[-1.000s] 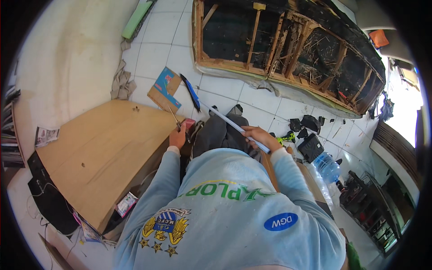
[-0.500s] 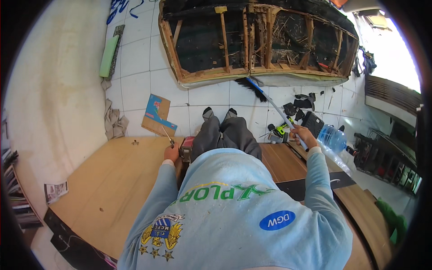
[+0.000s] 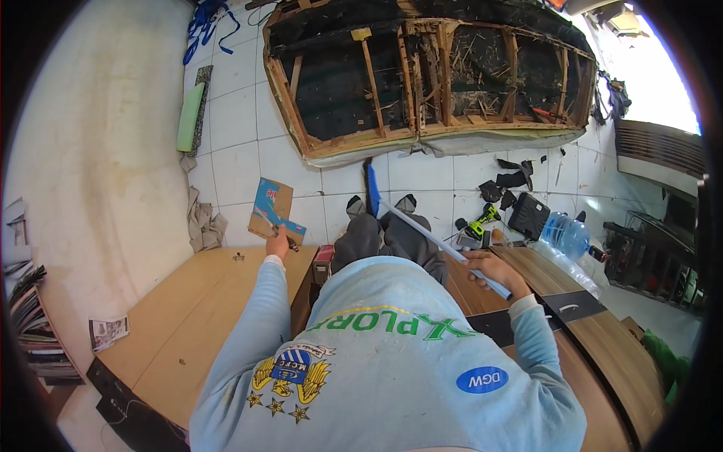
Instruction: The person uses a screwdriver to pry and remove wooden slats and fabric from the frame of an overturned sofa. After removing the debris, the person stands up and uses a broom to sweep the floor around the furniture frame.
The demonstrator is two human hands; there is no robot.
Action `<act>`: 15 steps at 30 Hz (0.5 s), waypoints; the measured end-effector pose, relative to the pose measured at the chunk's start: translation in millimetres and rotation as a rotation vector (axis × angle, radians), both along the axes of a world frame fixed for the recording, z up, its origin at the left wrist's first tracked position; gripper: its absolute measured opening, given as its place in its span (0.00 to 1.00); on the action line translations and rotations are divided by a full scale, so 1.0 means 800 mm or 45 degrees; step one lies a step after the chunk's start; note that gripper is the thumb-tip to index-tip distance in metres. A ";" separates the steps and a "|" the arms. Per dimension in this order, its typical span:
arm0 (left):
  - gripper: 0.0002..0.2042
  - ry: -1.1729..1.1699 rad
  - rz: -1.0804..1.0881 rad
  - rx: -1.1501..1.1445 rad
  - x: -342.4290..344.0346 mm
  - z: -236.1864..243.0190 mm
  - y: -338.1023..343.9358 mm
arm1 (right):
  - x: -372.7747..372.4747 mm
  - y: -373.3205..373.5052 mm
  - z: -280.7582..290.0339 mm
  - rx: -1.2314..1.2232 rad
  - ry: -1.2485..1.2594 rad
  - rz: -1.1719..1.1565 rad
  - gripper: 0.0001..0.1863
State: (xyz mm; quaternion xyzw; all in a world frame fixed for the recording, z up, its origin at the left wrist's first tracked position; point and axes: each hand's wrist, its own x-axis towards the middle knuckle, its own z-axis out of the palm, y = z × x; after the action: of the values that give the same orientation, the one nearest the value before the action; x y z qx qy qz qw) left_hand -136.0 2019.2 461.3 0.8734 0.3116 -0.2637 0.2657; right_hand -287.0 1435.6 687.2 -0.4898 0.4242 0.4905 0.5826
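My right hand (image 3: 497, 273) is wrapped round the pale handle of a broom (image 3: 433, 239). Its blue head with dark bristles reaches over the floor tiles between my feet. In my closed left hand (image 3: 279, 244) is a thin shafted tool with a dark handle (image 3: 293, 243), apparently a screwdriver, partly hidden by the fingers. Just beyond that hand, a brown and blue piece of cardboard (image 3: 282, 197) lies on the floor. Ahead, an upturned sofa frame (image 3: 369, 139) shows wooden slats, dark lining and splintered debris.
A green cordless drill (image 3: 482, 221), a black case (image 3: 529, 216) and a large blue water bottle (image 3: 566, 234) stand at the right. Dark scraps (image 3: 514, 178) litter the tiles. Wooden panels (image 3: 203, 316) flank me. Crumpled cloth (image 3: 202, 222) lies by the left wall.
The broom head has swung left and nearer, from the sofa frame's edge to between my feet. My left hand has moved forward towards the cardboard, still holding the thin tool.
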 end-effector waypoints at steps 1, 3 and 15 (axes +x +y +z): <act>0.35 -0.025 -0.043 -0.013 0.000 0.006 -0.021 | -0.005 -0.004 -0.015 0.039 -0.026 0.055 0.27; 0.35 -0.070 -0.121 -0.042 -0.006 0.016 -0.064 | -0.009 -0.014 -0.050 0.116 -0.076 0.173 0.28; 0.32 0.022 -0.669 -0.046 0.009 0.080 -0.258 | -0.023 -0.060 -0.219 0.196 -0.028 -0.619 0.08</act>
State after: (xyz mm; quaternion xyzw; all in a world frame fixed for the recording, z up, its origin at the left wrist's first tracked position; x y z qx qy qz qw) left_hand -129.1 1813.1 525.0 0.9172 0.0715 -0.3366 0.2009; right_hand -305.4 1387.4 512.4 -0.3331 0.4845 0.3615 0.7236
